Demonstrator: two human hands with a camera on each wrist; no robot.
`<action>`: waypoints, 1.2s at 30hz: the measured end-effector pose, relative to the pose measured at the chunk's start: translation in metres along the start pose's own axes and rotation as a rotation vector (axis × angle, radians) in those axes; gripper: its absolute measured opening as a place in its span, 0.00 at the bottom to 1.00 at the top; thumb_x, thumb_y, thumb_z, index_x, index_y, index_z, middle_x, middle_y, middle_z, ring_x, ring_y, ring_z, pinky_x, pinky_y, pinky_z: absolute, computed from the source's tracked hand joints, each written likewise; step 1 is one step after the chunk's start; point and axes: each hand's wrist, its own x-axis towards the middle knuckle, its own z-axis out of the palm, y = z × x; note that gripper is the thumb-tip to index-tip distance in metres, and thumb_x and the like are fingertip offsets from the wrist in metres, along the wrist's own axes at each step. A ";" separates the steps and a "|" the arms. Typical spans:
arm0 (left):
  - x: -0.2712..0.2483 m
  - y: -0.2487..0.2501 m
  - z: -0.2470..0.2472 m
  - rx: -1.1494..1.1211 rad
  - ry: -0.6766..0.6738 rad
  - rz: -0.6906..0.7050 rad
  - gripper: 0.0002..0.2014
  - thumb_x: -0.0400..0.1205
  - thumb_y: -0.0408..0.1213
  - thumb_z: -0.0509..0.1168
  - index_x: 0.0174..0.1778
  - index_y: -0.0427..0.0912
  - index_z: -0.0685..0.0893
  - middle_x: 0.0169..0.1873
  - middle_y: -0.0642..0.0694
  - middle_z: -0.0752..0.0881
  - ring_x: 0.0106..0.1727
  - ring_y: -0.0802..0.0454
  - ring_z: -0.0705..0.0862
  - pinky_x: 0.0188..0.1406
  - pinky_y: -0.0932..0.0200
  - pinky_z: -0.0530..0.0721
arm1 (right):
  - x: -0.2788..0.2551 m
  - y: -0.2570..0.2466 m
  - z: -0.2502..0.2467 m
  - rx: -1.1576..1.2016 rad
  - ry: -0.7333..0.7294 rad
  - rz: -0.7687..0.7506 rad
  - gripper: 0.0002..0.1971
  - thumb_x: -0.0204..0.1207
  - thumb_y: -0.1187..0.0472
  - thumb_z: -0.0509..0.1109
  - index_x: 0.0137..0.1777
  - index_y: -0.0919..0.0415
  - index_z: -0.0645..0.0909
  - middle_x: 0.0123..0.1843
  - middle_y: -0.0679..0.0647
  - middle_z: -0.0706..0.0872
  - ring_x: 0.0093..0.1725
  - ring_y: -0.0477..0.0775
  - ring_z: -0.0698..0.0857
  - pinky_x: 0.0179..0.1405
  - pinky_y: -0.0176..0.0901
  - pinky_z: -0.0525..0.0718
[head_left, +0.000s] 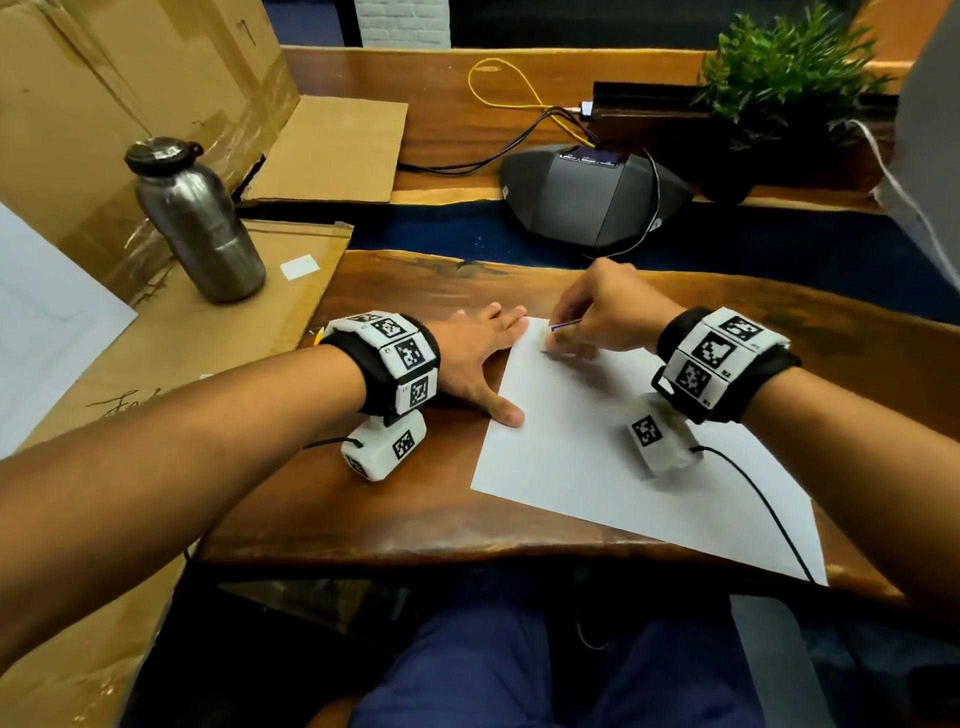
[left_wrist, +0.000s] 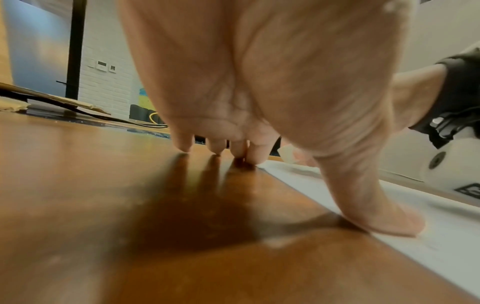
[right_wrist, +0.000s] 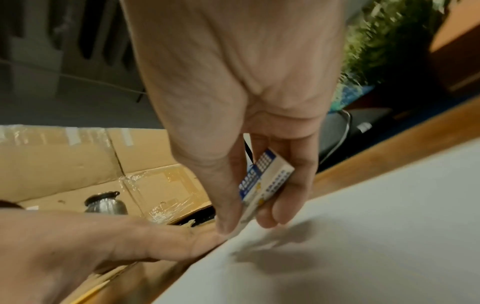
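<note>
The right hand (head_left: 608, 312) is pinching a small blue and white eraser (right_wrist: 262, 181) between the thumb and the fingers. The eraser is pointing down at the far left corner of the white paper (head_left: 623, 467). The paper is lying flat on the brown counter (head_left: 389, 499). The left hand (head_left: 478, 358) is lying flat with straight fingers, holding nothing. Its thumb is pressing on the paper's left edge. A metal bottle (head_left: 200, 223) is standing well off to the left.
</note>
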 end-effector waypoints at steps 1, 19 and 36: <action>0.000 0.000 -0.001 0.012 -0.009 -0.010 0.64 0.69 0.73 0.69 0.87 0.46 0.37 0.86 0.52 0.35 0.86 0.49 0.35 0.84 0.37 0.38 | 0.000 0.000 -0.002 -0.058 0.025 -0.034 0.08 0.68 0.58 0.84 0.44 0.60 0.94 0.39 0.54 0.93 0.38 0.47 0.88 0.32 0.29 0.79; 0.001 0.005 -0.004 0.097 -0.059 -0.062 0.65 0.67 0.76 0.66 0.86 0.47 0.34 0.85 0.52 0.32 0.86 0.49 0.32 0.81 0.29 0.33 | 0.000 -0.020 0.004 -0.091 -0.258 -0.163 0.09 0.66 0.52 0.86 0.41 0.55 0.93 0.35 0.49 0.92 0.36 0.46 0.87 0.35 0.38 0.83; 0.000 0.008 -0.006 0.101 -0.056 -0.070 0.65 0.68 0.75 0.67 0.87 0.46 0.34 0.86 0.53 0.32 0.86 0.49 0.34 0.80 0.29 0.32 | 0.010 -0.009 -0.012 -0.049 -0.220 0.019 0.14 0.59 0.51 0.89 0.43 0.52 0.93 0.38 0.54 0.93 0.38 0.49 0.88 0.42 0.46 0.87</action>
